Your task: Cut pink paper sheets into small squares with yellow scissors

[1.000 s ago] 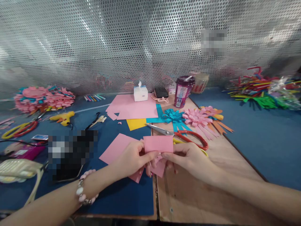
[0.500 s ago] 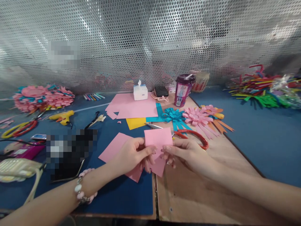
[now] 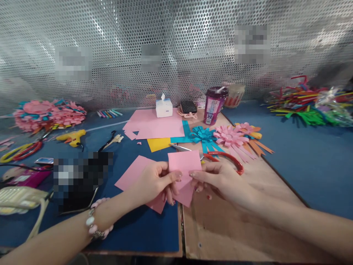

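Observation:
A small pink sheet of paper (image 3: 184,162) is held up between my two hands, its upper part folded over toward me. My left hand (image 3: 158,182) pinches its left edge, thumb in front and fingers behind. On the right edge my right hand (image 3: 217,178) grips the same sheet with thumb and forefinger. Behind the hands lie scissors (image 3: 230,159) with red handles, partly hidden by the paper and my right hand. Under my left hand a larger pink paper (image 3: 135,173) rests on the blue mat.
Farther back are a pink paper stack (image 3: 160,129), a tissue box (image 3: 164,108) and a purple cup (image 3: 215,106). Ribbon-like paper flowers (image 3: 231,137) lie right of centre. A yellow glue gun (image 3: 73,138), a phone (image 3: 82,184) and more scissors (image 3: 27,151) occupy the left.
The folded upper part of the pink paper looks slightly more spread and flatter. Both hands keep their pinch, with the fingers behind shifted a little.

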Motion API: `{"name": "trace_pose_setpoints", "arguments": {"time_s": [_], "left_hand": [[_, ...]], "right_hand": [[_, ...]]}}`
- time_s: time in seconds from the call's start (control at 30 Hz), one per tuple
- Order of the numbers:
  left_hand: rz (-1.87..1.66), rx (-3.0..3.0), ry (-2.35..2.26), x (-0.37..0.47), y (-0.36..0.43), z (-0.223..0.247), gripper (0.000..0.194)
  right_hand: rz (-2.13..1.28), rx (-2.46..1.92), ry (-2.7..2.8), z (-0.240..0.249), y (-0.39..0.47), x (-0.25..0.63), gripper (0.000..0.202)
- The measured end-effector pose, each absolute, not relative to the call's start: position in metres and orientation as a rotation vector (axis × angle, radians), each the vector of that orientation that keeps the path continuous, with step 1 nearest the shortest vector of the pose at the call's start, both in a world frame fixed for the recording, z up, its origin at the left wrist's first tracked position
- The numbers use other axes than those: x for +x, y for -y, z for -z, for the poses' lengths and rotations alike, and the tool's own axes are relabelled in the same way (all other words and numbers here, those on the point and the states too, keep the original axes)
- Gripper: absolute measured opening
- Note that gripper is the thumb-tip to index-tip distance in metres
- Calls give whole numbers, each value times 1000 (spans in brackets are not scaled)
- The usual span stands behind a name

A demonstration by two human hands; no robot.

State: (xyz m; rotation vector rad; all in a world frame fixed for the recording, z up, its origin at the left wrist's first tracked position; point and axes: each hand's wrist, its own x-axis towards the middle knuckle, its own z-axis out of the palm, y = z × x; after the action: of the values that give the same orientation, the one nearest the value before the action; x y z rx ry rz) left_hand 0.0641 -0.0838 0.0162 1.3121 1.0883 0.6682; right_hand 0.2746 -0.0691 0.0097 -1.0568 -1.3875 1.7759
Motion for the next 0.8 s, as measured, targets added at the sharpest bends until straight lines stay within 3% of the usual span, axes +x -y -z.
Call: {"name": "trace_pose_setpoints", "arguments": {"time_s": [0.53, 0.7, 0.8], "left_hand": [[-717, 1319, -1040, 65, 82, -17, 29], [-736, 1269, -1000, 67, 82, -15, 29], [-751, 1252, -967, 67, 81, -13, 30]], "right_hand": [[-1753, -1135, 1408, -20, 71, 272, 28], [-1786, -997, 1390, -15, 73, 270, 19], [-1803, -892, 1457, -11, 73, 268, 24]]}}
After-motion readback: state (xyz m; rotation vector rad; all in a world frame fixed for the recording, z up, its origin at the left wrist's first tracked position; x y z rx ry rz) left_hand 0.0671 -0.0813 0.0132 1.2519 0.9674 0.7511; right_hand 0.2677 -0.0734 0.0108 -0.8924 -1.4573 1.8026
